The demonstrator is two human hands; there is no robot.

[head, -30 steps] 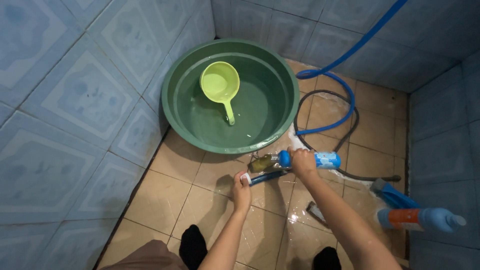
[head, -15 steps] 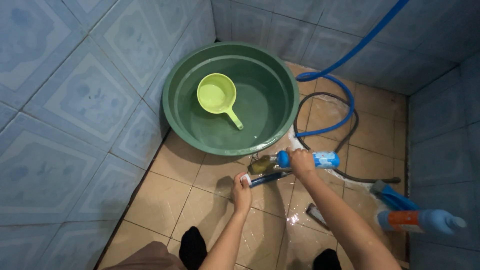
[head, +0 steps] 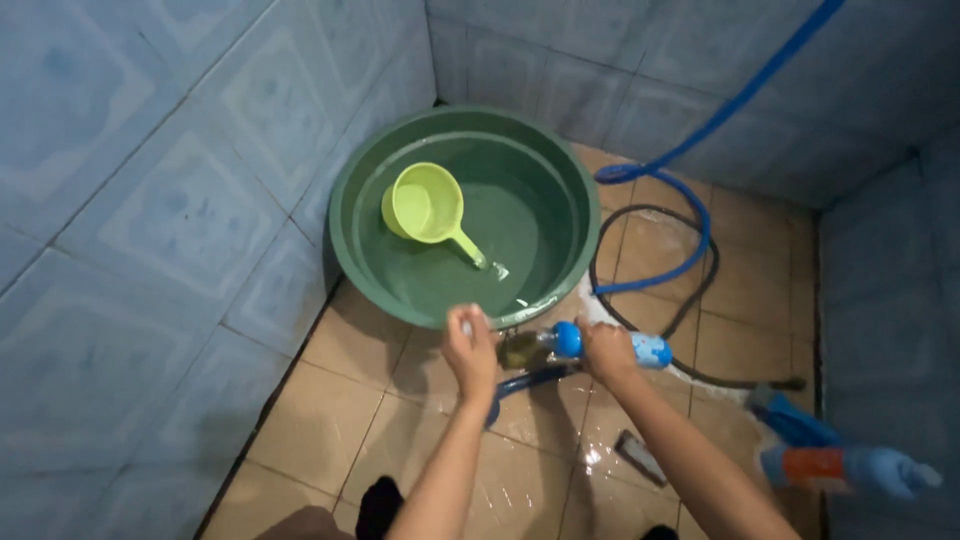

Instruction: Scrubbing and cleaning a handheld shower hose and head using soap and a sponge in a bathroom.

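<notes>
My right hand [head: 605,352] grips a blue bottle [head: 652,350] that lies sideways just above the wet floor, its blue cap [head: 567,340] pointing left at a murky olive-brown object [head: 520,349]. My left hand [head: 470,350] is raised beside the near rim of the green basin [head: 345,235], fingers curled, with a small white bit showing at the fingertips. A dark blue handle-like item [head: 530,380] lies on the tiles between my two hands, partly hidden by the left wrist.
The basin holds water and a floating lime-green dipper [head: 425,208]. A blue hose [head: 690,215] and a black hose [head: 700,372] loop on the tan tiles to the right. A blue bottle with an orange label [head: 850,468], a blue tool [head: 790,415] and a small dark block [head: 636,456] lie at right.
My left hand let go of the dark blue item's white end and rose to the basin's rim. The dipper drifted left. The view shifted slightly down.
</notes>
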